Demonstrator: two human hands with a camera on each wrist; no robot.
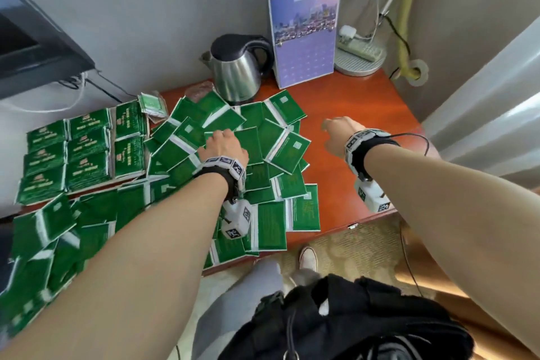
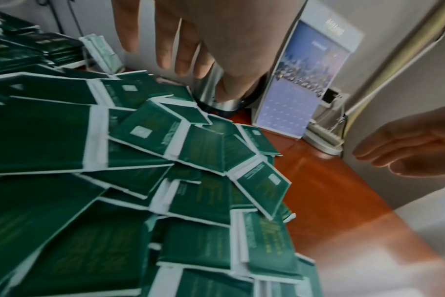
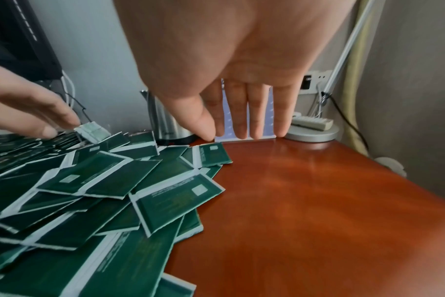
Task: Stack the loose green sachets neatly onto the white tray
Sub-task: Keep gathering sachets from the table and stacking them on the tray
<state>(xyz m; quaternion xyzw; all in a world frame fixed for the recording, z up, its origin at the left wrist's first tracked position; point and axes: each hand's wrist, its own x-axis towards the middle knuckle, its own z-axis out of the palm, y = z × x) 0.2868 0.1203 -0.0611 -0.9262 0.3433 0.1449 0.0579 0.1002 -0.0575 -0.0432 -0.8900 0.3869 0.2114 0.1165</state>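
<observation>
A loose heap of green sachets (image 1: 257, 155) covers the middle and left front of the red-brown table (image 1: 359, 184). Neat stacks of green sachets (image 1: 84, 152) fill the white tray (image 1: 128, 178) at the left. My left hand (image 1: 219, 136) hovers just over the heap's top with its fingers (image 2: 188, 60) straight and holding nothing. My right hand (image 1: 327, 126) hangs over bare table to the right of the heap, its fingers (image 3: 241, 120) straight and empty. The wrist views show the heap (image 2: 165, 140) (image 3: 94, 191) from low down.
A steel kettle (image 1: 236, 70) stands right behind the heap, and an upright calendar card (image 1: 305, 35) beside it. A power strip on a round grey base (image 1: 361, 55) sits at the back right corner. Pale green packets (image 1: 152, 104) lie behind the tray. Some sachets overhang the table's front edge.
</observation>
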